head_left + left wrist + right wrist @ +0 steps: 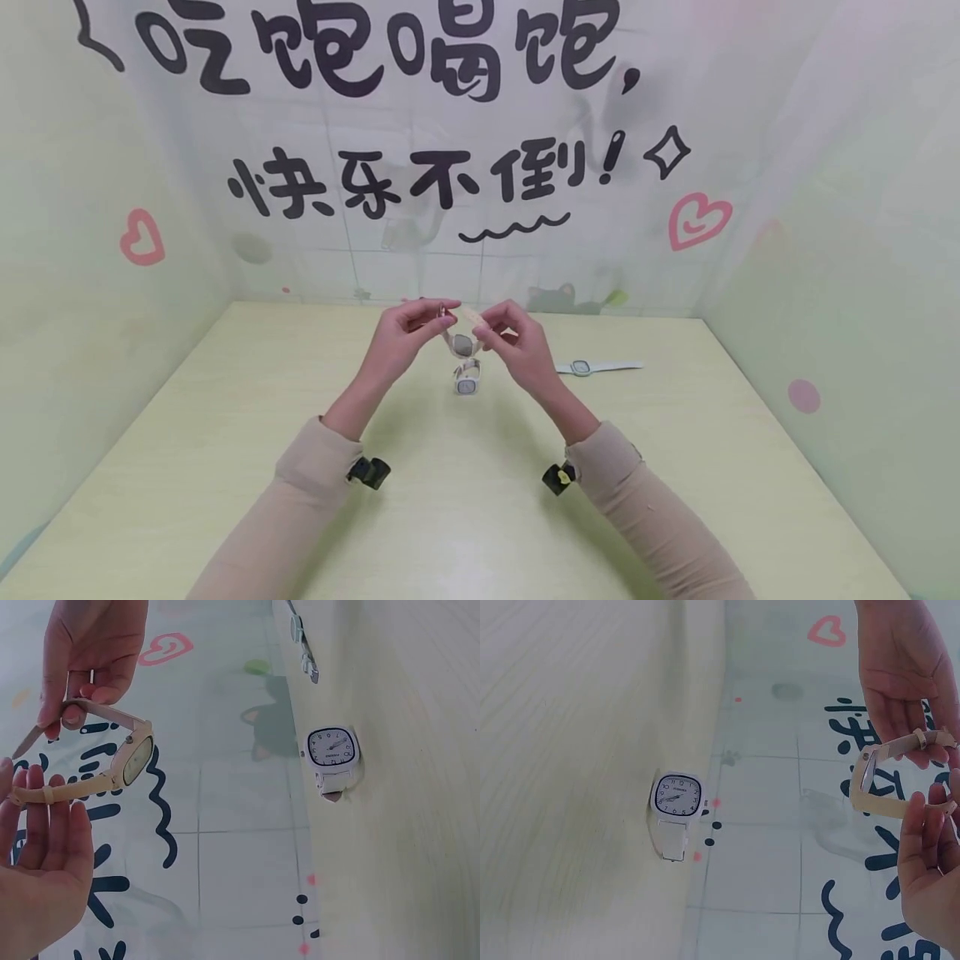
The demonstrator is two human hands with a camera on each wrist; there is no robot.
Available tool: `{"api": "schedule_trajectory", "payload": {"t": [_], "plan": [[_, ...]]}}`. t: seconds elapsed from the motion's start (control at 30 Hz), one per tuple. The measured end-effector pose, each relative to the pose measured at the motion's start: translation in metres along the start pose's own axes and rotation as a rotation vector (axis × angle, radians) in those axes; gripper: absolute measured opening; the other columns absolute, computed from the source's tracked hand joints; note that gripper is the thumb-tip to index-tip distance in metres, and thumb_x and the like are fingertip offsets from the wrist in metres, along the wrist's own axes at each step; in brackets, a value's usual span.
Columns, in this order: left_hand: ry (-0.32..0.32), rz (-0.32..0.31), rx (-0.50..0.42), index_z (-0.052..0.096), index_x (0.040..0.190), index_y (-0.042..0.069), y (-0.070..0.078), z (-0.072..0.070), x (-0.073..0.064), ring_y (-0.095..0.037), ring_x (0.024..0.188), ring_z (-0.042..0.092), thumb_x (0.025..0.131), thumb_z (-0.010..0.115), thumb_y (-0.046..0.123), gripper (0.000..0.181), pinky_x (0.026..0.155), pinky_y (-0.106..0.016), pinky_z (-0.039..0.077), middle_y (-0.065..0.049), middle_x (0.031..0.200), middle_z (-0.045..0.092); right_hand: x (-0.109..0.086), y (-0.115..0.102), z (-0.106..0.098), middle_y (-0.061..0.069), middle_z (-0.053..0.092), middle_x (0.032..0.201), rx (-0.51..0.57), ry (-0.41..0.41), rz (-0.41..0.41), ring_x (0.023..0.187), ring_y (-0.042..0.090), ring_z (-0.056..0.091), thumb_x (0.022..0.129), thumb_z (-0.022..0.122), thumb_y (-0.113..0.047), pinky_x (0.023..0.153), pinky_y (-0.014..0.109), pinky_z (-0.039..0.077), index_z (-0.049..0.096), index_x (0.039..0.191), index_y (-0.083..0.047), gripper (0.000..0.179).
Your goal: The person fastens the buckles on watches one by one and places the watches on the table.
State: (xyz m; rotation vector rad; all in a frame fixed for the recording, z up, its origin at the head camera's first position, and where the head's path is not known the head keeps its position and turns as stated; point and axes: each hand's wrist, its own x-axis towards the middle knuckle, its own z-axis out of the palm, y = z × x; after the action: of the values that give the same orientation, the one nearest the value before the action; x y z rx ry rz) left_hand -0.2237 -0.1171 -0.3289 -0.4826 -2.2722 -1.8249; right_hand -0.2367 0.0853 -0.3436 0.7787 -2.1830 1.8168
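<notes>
A wristwatch (463, 345) with a beige strap hangs in a loop between both hands, above the table and dial lowest. My left hand (408, 333) pinches the strap half with the keeper loop (49, 794), thumb and fingers on either side of it. My right hand (522, 340) pinches the other strap half (112, 713), whose free tip (28, 742) sticks out past the fingers. The two strap ends are apart. Below the hands, a white watch (467, 385) with a square dial stands on the table, its strap closed in a loop.
Another pale watch (581, 367) lies stretched out flat on the table, right of the right hand. The light wood table (465, 533) ends at a back wall (420, 250) with printed lettering. Side panels (832, 350) flank it.
</notes>
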Motion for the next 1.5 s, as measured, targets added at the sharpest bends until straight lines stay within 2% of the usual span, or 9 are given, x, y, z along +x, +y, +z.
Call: {"api": "schedule_trajectory", "payload": {"t": [0.13,0.2,0.37,0.57,0.77,1.0,1.13,1.33,1.5], "plan": [[-0.024,-0.001,0.034,0.071,0.123,0.01,0.0006,0.0019,-0.0002,-0.009,0.086,0.066,0.096,0.068,0.022,0.03,0.085,-0.025,0.053,-0.013,0.104,0.07,0.0,-0.0032,0.0004,0.024,0.065,0.098,-0.029,-0.011,0.01,0.076,0.01,0.057,0.094,0.066,-0.005,0.063,0.014,0.051,0.061,0.107,0.006,0.017],[-0.038,-0.003,0.047,0.07,0.124,0.011,0.0007,0.0026,-0.0002,-0.012,0.089,0.065,0.096,0.068,0.023,0.031,0.08,-0.022,0.054,-0.014,0.109,0.07,0.0002,-0.0043,0.0006,0.025,0.065,0.099,-0.043,-0.017,0.012,0.076,0.009,0.057,0.094,0.066,-0.002,0.063,0.013,0.05,0.061,0.106,0.007,0.016],[-0.068,-0.002,0.078,0.07,0.125,0.013,0.0013,0.0051,-0.0007,-0.012,0.098,0.066,0.096,0.067,0.025,0.032,0.083,-0.024,0.056,-0.011,0.122,0.071,0.0005,-0.0054,0.0013,0.026,0.064,0.098,-0.069,-0.03,0.006,0.076,0.011,0.055,0.093,0.066,0.002,0.063,0.013,0.049,0.062,0.105,0.01,0.015],[-0.089,0.026,0.134,0.071,0.124,0.013,-0.0017,0.0072,-0.0013,-0.015,0.093,0.064,0.096,0.068,0.023,0.03,0.082,-0.024,0.057,-0.01,0.114,0.071,-0.001,-0.0043,0.0017,0.022,0.065,0.098,-0.074,-0.027,0.002,0.078,0.012,0.056,0.092,0.069,-0.005,0.065,0.014,0.05,0.065,0.105,0.005,0.017],[-0.094,0.048,0.186,0.072,0.121,0.012,-0.0023,0.0071,-0.0021,-0.017,0.094,0.066,0.096,0.068,0.023,0.028,0.078,-0.017,0.055,-0.009,0.118,0.071,-0.0026,-0.0016,0.0024,0.019,0.064,0.094,-0.064,-0.034,-0.013,0.078,0.013,0.059,0.093,0.069,-0.007,0.067,0.017,0.055,0.065,0.104,0.003,0.016],[-0.087,0.081,0.262,0.071,0.125,0.013,-0.0017,0.008,-0.0037,-0.021,0.099,0.068,0.097,0.066,0.024,0.03,0.087,-0.034,0.058,-0.008,0.119,0.071,-0.0032,0.0032,0.004,0.019,0.066,0.096,-0.061,-0.055,-0.002,0.079,0.01,0.061,0.094,0.068,-0.007,0.074,0.039,0.062,0.065,0.105,0.002,0.015],[-0.073,0.113,0.254,0.069,0.126,0.012,-0.0014,0.0084,-0.0051,-0.021,0.1,0.068,0.098,0.064,0.023,0.031,0.091,-0.035,0.057,-0.009,0.117,0.072,-0.0031,0.0037,0.0051,0.02,0.068,0.097,-0.047,-0.054,0.013,0.079,0.009,0.061,0.094,0.067,-0.007,0.074,0.036,0.062,0.065,0.106,0.003,0.016],[-0.044,0.142,0.217,0.071,0.123,0.008,-0.0002,0.0091,-0.0062,-0.023,0.103,0.069,0.097,0.065,0.019,0.028,0.088,-0.019,0.055,-0.011,0.12,0.072,-0.0024,0.0018,0.0076,0.023,0.067,0.099,-0.002,-0.06,0.012,0.079,0.01,0.062,0.094,0.067,-0.006,0.074,0.025,0.06,0.064,0.107,0.005,0.017],[-0.025,0.129,0.174,0.071,0.122,0.006,0.0,0.009,-0.0073,-0.024,0.105,0.068,0.097,0.066,0.017,0.028,0.089,-0.021,0.056,-0.013,0.12,0.071,-0.003,0.0004,0.0089,0.023,0.069,0.108,0.003,-0.073,0.029,0.091,0.025,0.069,0.095,0.066,-0.006,0.081,0.033,0.062,0.06,0.114,0.003,0.022]]}}
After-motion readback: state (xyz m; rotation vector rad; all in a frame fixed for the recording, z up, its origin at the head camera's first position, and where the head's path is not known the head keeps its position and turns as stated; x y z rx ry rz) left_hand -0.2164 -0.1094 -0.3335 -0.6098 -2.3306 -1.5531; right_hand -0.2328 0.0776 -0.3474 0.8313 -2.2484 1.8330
